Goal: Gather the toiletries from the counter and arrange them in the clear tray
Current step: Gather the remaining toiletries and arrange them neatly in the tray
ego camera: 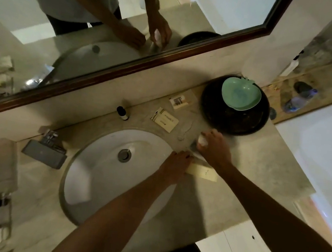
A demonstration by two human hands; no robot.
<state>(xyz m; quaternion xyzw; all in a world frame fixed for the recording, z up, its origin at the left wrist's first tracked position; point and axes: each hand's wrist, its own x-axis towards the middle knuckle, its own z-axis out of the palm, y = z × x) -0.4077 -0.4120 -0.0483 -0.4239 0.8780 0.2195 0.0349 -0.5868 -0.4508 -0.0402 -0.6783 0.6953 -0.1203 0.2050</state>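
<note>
My right hand [215, 147] grips a small white bottle [202, 140] just above the counter, in front of the black round dish. My left hand [177, 165] lies at the sink's right rim, fingers curled onto the edge of the clear tray [198, 156], which is barely visible between my hands. A long cream box [203, 172] lies by my left wrist. Farther back on the counter are a flat cream packet [164, 121], a small labelled packet [179, 101] and a tiny black-capped bottle [123, 113] by the wall.
A black round dish [214, 115] holding a green apple-shaped bowl [241, 96] stands at the counter's back right. The white sink [96, 176] and its grey faucet [46, 150] lie to the left. A framed mirror [126, 68] runs along the wall.
</note>
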